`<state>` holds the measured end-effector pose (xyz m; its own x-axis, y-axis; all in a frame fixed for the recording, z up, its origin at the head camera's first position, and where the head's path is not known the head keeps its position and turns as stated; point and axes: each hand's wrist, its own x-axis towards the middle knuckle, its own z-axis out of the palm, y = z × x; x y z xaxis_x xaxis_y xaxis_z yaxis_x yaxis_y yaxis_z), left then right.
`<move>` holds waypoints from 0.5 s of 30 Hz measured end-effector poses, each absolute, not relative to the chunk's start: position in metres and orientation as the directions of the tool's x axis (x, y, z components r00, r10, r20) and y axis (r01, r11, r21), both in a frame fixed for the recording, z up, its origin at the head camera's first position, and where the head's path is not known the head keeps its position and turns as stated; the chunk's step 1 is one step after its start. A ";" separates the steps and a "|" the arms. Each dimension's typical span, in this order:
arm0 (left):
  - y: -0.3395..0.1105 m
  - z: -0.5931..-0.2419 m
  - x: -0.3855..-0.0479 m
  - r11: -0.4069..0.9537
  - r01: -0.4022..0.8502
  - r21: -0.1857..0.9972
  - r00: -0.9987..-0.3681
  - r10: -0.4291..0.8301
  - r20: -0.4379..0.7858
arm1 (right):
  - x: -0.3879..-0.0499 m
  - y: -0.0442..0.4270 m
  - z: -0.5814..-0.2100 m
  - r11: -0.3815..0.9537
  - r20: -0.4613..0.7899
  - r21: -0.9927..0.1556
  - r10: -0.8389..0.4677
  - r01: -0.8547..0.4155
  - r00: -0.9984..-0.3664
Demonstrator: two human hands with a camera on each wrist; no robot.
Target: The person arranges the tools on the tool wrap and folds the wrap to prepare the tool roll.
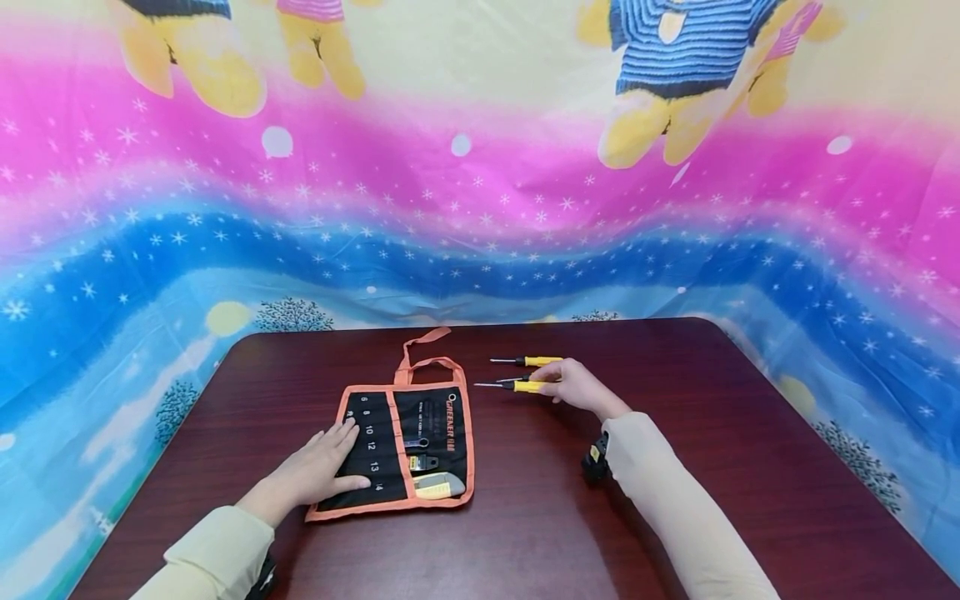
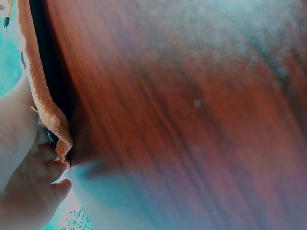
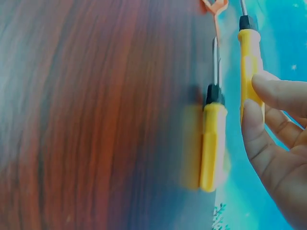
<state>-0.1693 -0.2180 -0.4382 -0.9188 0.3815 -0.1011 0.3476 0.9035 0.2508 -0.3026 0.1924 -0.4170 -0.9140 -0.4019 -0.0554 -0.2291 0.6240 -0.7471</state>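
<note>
A black tool pouch (image 1: 381, 454) with orange trim lies spread on the table. My left hand (image 1: 322, 467) rests flat on its left part, over numbered pockets, fingers extended. A pale yellow utility knife (image 1: 439, 485), a small black and yellow item (image 1: 423, 463) and a ring-ended wrench (image 1: 422, 442) show in its right pockets. My right hand (image 1: 581, 388) pinches a yellow-handled screwdriver (image 3: 249, 50) between thumb and fingers, its shaft pointing left. Another yellow screwdriver (image 3: 213, 143) lies close by. A further thin shaft shows beside it, its handle hidden.
The dark red wooden table (image 1: 540, 533) has rounded far corners. Orange straps (image 1: 427, 350) trail from the pouch toward the far edge. A patterned curtain (image 1: 480, 183) hangs behind the table and down both sides.
</note>
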 end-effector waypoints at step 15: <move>-0.218 -0.438 -0.168 0.903 0.342 0.258 -0.921 0.378 -0.100 | -0.291 0.156 -0.402 0.606 -0.033 -0.742 -0.461 -0.287 -0.887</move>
<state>-0.1680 -0.2181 -0.4379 -0.9206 0.3775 -0.0999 0.3424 0.9033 0.2584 -0.2908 0.1560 -0.4019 -0.8869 -0.4608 -0.0328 -0.2871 0.6055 -0.7422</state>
